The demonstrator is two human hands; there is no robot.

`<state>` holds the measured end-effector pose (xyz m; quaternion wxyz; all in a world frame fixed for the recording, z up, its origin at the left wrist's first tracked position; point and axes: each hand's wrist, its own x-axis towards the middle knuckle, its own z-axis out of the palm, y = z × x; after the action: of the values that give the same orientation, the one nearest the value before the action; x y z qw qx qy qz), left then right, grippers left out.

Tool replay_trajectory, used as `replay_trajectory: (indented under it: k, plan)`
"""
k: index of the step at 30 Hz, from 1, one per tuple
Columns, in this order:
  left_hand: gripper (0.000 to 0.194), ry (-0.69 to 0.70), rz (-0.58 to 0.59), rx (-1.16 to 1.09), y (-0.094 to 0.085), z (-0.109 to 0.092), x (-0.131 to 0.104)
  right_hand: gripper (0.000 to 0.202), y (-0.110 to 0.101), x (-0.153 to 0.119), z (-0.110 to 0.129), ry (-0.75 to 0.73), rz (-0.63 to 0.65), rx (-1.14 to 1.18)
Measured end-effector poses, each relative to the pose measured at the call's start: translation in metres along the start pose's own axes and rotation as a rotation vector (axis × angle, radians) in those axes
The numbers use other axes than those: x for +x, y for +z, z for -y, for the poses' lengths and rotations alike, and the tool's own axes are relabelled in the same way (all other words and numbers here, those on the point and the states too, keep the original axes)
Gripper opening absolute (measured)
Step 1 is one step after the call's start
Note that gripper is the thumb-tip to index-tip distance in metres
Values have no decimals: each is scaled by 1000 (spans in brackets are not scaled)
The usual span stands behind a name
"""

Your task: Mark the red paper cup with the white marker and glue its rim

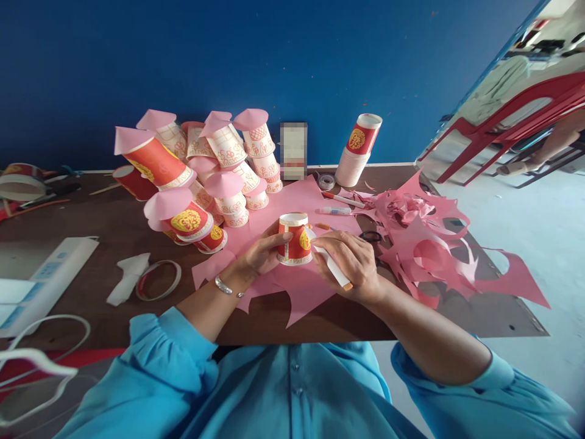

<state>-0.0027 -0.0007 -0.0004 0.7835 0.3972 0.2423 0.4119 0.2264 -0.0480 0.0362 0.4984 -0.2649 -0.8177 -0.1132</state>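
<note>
A red and gold paper cup (pixel 295 241), its wide rim facing down, is held over pink paper (pixel 292 204) at the middle of the table. My left hand (pixel 265 249) grips the cup's left side, thumb on its front. My right hand (pixel 354 262) is closed around a white marker with an orange end (pixel 333 268), the orange end pointing down toward me. The marker's other end is near the cup's right side, where my fingers partly hide it. Decorated cups with pink paper cones (pixel 223 186) stand in stacks at the back left.
Pink scraps (pixel 425 244) cover the table's right side. A cup stack (pixel 353 167), a tape roll (pixel 326 182) and markers (pixel 336 211) lie behind. Black scissors handles (pixel 370 236) are right of my right hand. A power strip (pixel 50 277) and a ring (pixel 158 280) are left.
</note>
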Motion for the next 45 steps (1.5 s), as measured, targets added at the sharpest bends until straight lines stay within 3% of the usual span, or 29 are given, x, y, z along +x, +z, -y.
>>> replay_trajectory:
  k: [11,27,39,45]
  plan:
    - [55,11,27,-3,1,-1,0,36,-1,2,-1,15,-6,13]
    - [56,-10,-73,-40,3,-3,0,24,-2,4,1,-12,-28,-8]
    - [59,-4,5,-11,-5,2,1,21,-2,5,0,-16,-8,-19]
    - [49,-24,-13,-54,-8,2,2,21,-3,7,2,-11,-6,-28]
